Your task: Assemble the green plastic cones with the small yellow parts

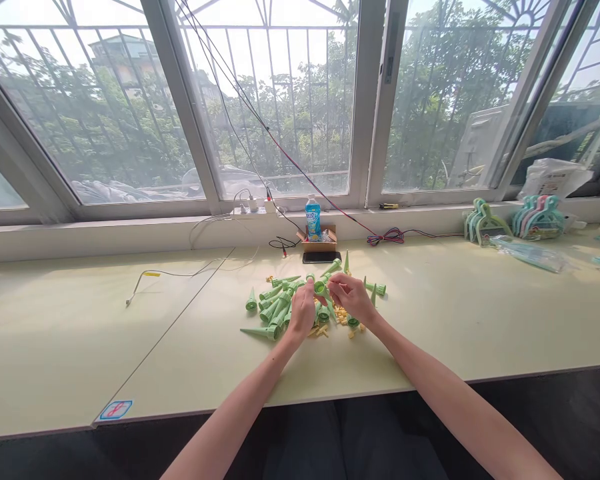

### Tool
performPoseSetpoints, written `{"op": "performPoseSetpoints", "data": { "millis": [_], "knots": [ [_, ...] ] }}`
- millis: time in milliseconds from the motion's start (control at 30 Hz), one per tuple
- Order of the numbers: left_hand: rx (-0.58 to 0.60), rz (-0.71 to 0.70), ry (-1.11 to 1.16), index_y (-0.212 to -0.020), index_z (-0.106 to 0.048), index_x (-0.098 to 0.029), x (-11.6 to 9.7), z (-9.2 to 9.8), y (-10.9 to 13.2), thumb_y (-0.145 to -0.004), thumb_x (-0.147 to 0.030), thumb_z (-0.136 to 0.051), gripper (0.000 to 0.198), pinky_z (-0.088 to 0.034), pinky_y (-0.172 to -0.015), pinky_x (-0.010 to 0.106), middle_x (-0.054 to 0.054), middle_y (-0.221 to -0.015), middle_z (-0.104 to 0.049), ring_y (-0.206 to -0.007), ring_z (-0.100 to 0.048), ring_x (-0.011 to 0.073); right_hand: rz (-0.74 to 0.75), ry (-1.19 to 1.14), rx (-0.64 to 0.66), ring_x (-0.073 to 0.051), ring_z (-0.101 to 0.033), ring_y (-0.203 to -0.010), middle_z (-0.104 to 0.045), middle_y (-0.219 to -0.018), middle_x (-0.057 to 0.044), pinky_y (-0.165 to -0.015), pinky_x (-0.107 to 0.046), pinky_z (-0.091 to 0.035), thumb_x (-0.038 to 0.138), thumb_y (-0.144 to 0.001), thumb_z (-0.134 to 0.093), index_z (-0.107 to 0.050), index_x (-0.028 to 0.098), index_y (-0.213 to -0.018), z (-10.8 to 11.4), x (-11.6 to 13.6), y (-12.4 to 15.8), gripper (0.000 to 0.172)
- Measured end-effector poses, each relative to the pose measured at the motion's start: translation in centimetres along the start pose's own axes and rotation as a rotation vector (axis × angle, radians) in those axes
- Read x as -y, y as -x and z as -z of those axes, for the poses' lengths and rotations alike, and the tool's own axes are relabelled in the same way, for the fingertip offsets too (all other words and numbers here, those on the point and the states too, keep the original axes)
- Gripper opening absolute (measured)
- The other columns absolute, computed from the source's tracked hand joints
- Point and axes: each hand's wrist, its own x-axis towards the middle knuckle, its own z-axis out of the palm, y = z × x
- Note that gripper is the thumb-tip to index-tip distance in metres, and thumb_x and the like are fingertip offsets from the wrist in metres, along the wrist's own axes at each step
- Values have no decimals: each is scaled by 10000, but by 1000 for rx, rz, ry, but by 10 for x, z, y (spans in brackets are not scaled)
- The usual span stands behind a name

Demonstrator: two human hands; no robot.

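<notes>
My left hand [303, 312] is closed around a green plastic watering spike [321, 288], whose round open end faces me. Just to its right, my right hand [353, 295] is pinched close to that open end; whatever lies between its fingertips is too small to make out. Under and around both hands spreads a heap of similar green spikes [275, 310], cone-shaped with wide ribbed caps. Small yellow plastic pieces [341, 315] lie loose among them, partly hidden by my hands.
Behind the heap, a black phone [321, 257] lies before a small cardboard box [325, 247] with a blue bottle [313, 217]. Coiled wires [386, 236] and a power strip [254, 208] are by the window. Plastic hangers [485, 223] stand at the right; a thin cable [170, 272] crosses the left.
</notes>
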Motion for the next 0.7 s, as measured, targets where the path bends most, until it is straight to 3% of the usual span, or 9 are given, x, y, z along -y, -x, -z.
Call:
{"op": "performPoseSetpoints", "data": {
  "millis": [133, 333, 533, 700],
  "knots": [
    [105, 129, 67, -465, -590, -210, 2, 1, 1, -973, -607, -188, 760, -460, -629, 338, 48, -540, -561, -575, -532, 181, -11, 14, -4, -91, -453, -473, -528, -648, 12, -445, -230, -363, 511, -878, -589, -580, 192, -793, -2, 2, 0, 331],
    [30, 100, 60, -552, -657, -219, 3, 0, 1, -961, -607, -237, 703, -496, -649, 358, 45, -549, -596, -594, -568, 201, 26, -3, 16, -89, -447, -475, -525, -643, 10, -462, -238, -376, 507, -894, -576, -596, 190, -798, -2, 2, 0, 331],
    [114, 123, 76, -535, -640, -220, -2, 2, 1, -995, -501, -239, 672, -495, -776, 389, 58, -599, -632, -666, -579, 210, 23, 17, 22, -92, -436, -472, -489, -586, 31, -480, -243, -385, 520, -893, -575, -584, 192, -791, -1, 2, 0, 343],
    [99, 45, 70, -704, -720, -214, 0, 2, 0, -988, -485, -297, 577, -508, -777, 383, 64, -707, -685, -800, -626, 235, 20, 34, 18, -95, -432, -466, -472, -563, 41, -479, -244, -387, 523, -894, -566, -580, 197, -800, 0, 1, -1, 340]
  ]
}}
